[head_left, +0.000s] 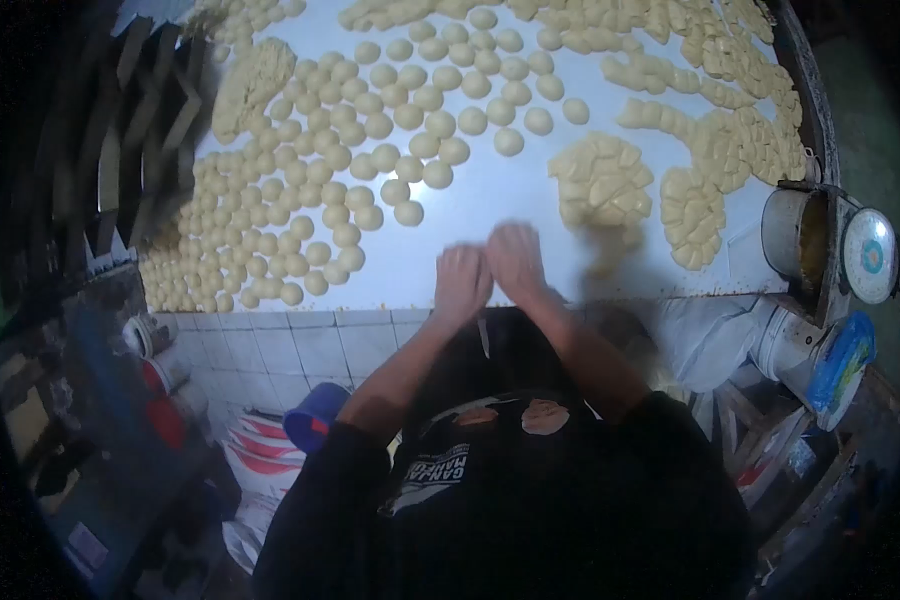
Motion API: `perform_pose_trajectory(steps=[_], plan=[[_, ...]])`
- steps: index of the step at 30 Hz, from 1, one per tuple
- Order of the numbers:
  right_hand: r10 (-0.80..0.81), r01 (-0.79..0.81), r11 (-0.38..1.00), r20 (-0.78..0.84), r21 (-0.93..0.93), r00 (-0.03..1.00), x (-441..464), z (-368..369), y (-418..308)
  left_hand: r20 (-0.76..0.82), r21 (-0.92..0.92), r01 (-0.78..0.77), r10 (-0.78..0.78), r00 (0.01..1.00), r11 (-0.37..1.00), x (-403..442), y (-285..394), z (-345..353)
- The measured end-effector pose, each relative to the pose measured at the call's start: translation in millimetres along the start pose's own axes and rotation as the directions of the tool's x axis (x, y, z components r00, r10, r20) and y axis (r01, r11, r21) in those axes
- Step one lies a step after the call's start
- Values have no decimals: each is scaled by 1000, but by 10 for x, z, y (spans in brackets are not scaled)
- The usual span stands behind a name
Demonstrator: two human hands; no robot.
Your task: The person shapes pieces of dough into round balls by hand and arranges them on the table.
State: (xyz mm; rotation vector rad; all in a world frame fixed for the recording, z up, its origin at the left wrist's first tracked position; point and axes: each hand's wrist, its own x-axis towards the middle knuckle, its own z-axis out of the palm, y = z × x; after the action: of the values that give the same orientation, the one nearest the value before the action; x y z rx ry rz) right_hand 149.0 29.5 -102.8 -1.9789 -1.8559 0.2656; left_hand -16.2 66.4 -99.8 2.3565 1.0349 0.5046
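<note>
Landmark: white table (500,190), sides as the person faces it.

Left hand (463,284): over the table's near edge, about mid-length; fingers curled down, knuckles up. Right hand (517,264): close against the left on the table's right-hand side, slightly farther from the near edge; also curled. Grip: narrow in outline, palms and fingertips hidden; whether either hand encloses dough cannot be told.

Cut dough cluster (600,180): one, scored into many pieces; on the table's right half, in from the near edge. Roughly as broad as long, no clear long axis. Governing relation: it lies toward the table's right and far sides from the hands, apart from both, the right hand nearer.

Second cluster (693,218): one, farther toward the table's right side; long axis running from far side to near.

Dough balls (437,174): many, smooth, round, without long axis; spread over the table's left half and far middle. The closest, a single ball (408,212), lies toward the table's left and far sides from the hands, the left hand nearer.

Metal pot (785,232): one, at the table's near right corner.
</note>
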Motion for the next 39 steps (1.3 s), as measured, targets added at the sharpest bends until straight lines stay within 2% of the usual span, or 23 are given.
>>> perform_pose_trajectory(steps=[2,3,5,7,8,9,12,13,15,17,18,19,22,23,25,26,28,31,33,35,36,37,39], plan=[[-275,280,947,-51,159,960,-340,-252,192,88,-66,-148,153,984,987,-55,-296,-420],[-291,289,937,-17,197,957,-350,-292,414,179,-151,-263,288,941,953,-50,-412,-558],[-154,161,985,119,-57,981,-169,-41,651,222,134,-141,109,969,981,224,-606,-451],[-69,76,997,-244,18,967,330,-234,306,-93,37,-35,39,995,999,594,-184,-223],[71,-58,996,-221,67,973,400,-202,92,-101,10,50,-48,994,999,516,9,-79],[52,-37,995,-183,88,982,225,-111,41,24,19,23,-23,999,1000,305,75,-25],[-200,214,965,-100,154,975,-354,-154,287,5,-157,-259,263,965,953,-179,-207,-218],[-205,219,964,-105,149,973,-259,-182,404,-2,-153,-264,267,964,952,-57,-364,-319],[-144,143,989,23,33,989,-167,-208,577,228,126,-191,159,961,973,130,-553,-416],[-62,66,995,-43,76,997,76,-244,332,-94,40,-36,40,995,999,560,-187,-212],[77,-67,988,-60,142,995,47,-160,205,-165,33,33,-27,986,999,565,25,-99],[207,-188,961,-74,204,976,24,-123,136,54,100,119,-125,991,988,370,85,-7],[-27,42,957,-58,288,998,-464,-411,124,-57,-83,-59,54,997,995,-42,-65,-135],[-60,63,961,-20,268,998,-527,-479,250,41,-123,-195,201,979,973,-62,-338,-234],[156,-222,918,216,327,964,-288,-549,380,140,-116,-393,407,903,912,61,-699,-280],[232,-306,896,249,321,940,-18,-649,396,112,-40,-326,329,938,944,313,-578,-316],[229,-293,894,217,338,949,631,-989,520,51,34,-92,90,995,995,734,-292,-264],[513,-503,747,104,436,852,1818,-1659,463,146,-120,-84,101,984,989,490,-157,-109],[579,-499,715,-14,489,815,2246,-1626,779,121,-142,-170,187,975,975,313,-310,-249],[407,-412,911,-170,8,897,2315,-1177,1455,174,-143,-303,325,930,942,200,-472,-418],[270,-321,869,-183,-377,945,2148,-983,1527,257,-191,-282,325,910,940,348,-507,-520],[271,-324,867,-188,-379,944,2123,-1004,1476,256,-192,-287,330,909,938,536,-480,-570],[292,-258,955,-328,143,898,2035,-1109,1275,102,-318,-137,177,979,938,1016,-311,-621]])
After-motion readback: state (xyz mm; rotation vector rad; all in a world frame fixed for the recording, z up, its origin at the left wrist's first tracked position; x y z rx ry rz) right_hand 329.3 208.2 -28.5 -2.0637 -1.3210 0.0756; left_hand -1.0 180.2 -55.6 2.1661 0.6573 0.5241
